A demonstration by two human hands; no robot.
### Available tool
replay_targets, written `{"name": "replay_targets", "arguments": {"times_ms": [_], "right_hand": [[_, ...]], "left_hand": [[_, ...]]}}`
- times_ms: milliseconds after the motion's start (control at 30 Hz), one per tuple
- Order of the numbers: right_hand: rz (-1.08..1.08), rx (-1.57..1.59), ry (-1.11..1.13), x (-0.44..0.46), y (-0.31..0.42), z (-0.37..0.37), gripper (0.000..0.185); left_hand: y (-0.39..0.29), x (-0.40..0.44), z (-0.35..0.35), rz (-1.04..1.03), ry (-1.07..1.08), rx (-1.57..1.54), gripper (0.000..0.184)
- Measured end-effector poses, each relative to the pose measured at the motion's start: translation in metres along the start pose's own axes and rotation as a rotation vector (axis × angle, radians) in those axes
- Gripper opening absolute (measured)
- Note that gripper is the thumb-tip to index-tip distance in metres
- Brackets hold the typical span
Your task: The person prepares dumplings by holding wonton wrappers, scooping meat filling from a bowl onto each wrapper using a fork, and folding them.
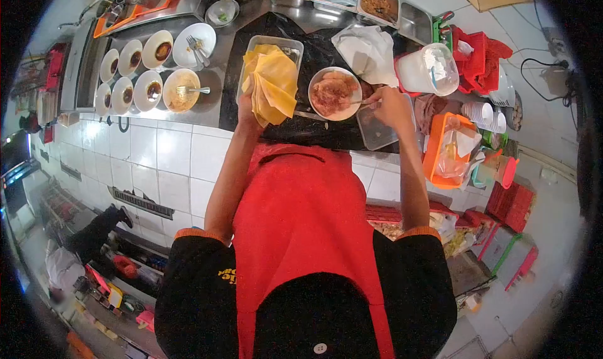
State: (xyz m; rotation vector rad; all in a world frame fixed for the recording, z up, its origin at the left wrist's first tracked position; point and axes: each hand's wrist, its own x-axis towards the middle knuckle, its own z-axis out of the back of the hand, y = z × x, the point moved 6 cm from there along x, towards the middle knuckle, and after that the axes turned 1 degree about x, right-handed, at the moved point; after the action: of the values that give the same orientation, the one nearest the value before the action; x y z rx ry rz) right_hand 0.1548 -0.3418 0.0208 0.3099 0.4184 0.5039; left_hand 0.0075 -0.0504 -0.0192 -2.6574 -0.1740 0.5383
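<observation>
A fanned stack of yellow dough wrappers (pixel 271 83) is in my left hand (pixel 247 107), whose fingers are closed around its left side. Beneath the stack lies a clear rectangular tray (pixel 294 47). My right hand (pixel 391 107) pinches the thin handle of a metal utensil (pixel 359 101), and its other end is hidden in the pink minced meat (pixel 333 90). That meat fills a white bowl (pixel 336 115) between my two hands. Below my right hand sits a clear plastic container (pixel 375 128).
Several white bowls with dark sauce (pixel 148 90) line the steel counter at left, beside a plate with forks (pixel 194 45). A white tub (pixel 428 70), an orange basket (pixel 445 150) and a red basket (pixel 478 61) stand at right. Metal food pans (pixel 379 4) run along the back. Another person (pixel 94 233) is at lower left.
</observation>
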Motion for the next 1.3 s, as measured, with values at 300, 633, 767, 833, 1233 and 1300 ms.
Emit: {"name": "replay_targets", "arguments": {"times_ms": [300, 633, 767, 833, 1233, 1300], "right_hand": [[-0.052, 0.237, -0.052, -0.015, 0.014, -0.022, 0.017], [0.078, 0.77, 0.1, -0.019, 0.063, 0.039, 0.034], [0.121, 0.775, 0.007, -0.015, 0.05, 0.034, 0.03], [0.118, 0.774, 0.018, -0.019, 0.051, 0.044, 0.027], [0.157, 0.808, 0.019, -0.005, 0.085, 0.05, 0.03], [0.207, 0.806, -0.037, -0.012, 0.092, 0.053, 0.032]], "left_hand": [[0.011, -0.002, -0.015, 0.082, 0.03, -0.035, 0.051], [0.064, -0.009, -0.036, 0.33, 0.085, -0.011, 0.05], [0.049, -0.013, -0.051, 0.251, 0.147, -0.135, 0.052], [0.039, -0.014, -0.058, 0.233, 0.214, -0.179, 0.053], [0.044, -0.017, -0.055, 0.216, 0.049, 0.092, 0.051], [0.039, -0.018, -0.057, 0.177, 0.018, 0.202, 0.05]]}}
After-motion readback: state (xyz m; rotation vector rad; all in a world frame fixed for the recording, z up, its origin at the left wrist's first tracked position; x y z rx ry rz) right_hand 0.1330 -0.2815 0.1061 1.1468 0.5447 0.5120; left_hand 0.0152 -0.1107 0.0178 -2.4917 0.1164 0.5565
